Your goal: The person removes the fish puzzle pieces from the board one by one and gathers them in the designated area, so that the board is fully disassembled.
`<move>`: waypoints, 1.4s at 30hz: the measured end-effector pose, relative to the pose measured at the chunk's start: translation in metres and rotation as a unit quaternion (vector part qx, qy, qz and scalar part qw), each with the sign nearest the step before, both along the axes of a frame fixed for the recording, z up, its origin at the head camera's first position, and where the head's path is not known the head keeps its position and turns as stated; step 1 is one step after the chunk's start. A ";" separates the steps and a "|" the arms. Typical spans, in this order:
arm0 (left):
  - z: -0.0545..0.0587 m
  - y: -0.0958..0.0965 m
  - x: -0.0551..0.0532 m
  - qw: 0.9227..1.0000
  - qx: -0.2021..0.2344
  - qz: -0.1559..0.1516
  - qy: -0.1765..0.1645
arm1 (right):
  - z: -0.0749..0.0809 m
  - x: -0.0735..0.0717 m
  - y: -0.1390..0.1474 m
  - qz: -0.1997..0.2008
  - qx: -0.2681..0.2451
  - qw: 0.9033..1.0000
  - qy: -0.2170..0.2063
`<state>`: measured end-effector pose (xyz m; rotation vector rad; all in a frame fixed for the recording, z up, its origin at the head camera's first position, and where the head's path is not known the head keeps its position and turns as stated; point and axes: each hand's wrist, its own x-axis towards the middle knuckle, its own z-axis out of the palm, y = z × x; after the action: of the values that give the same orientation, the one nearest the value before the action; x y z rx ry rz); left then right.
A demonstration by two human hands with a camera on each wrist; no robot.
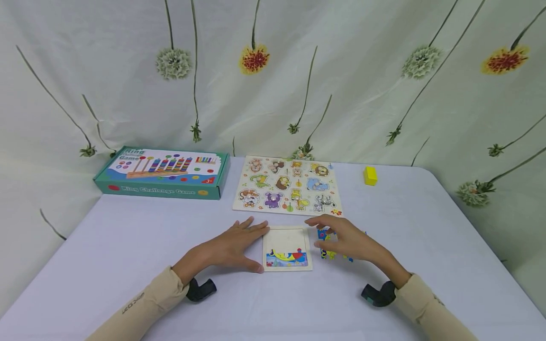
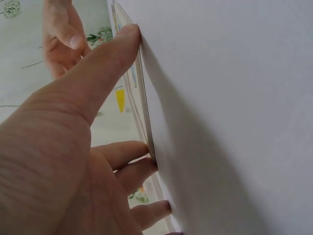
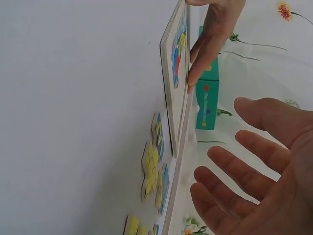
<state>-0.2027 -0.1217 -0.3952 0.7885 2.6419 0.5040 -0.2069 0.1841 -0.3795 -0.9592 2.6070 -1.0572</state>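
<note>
A small wooden puzzle tray [image 1: 286,237] lies flat in front of me. Along its lower part sits a strip of joined picture pieces [image 1: 286,258] in blue, yellow and red; above that the base is bare. My left hand [image 1: 233,244] is spread along the tray's left side, with the thumb [image 2: 128,36] touching the edge near one corner and fingertips near the other. To the right of the tray, several loose puzzle pieces [image 3: 151,170] in yellow and blue lie on the table, partly hidden in the head view. Over them hovers my right hand [image 1: 346,238], fingers loosely bent, holding nothing.
A larger animal puzzle board [image 1: 286,185] lies behind the tray. At the back left is a green Ring Challenge Game box [image 1: 162,173]. A yellow block [image 1: 370,175] stands at the back right. White cloth covers the table [image 1: 273,308]; a flowered curtain [image 1: 350,94] hangs behind.
</note>
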 end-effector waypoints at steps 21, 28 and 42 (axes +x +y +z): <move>0.000 -0.003 0.000 1.000 0.007 -0.013 -0.002 | -0.013 -0.005 -0.059 0.063 0.061 0.996 -0.034; 0.000 -0.002 -0.001 1.000 0.005 -0.017 0.004 | -0.018 -0.008 -0.065 0.080 0.055 0.995 -0.022; -0.001 -0.004 -0.001 1.000 0.011 -0.024 0.007 | -0.024 -0.010 -0.069 0.101 0.049 0.993 -0.018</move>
<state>-0.2035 -0.1252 -0.3958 0.8633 2.6272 0.5163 -0.2172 0.1151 -0.4031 -1.1408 2.4443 -0.8785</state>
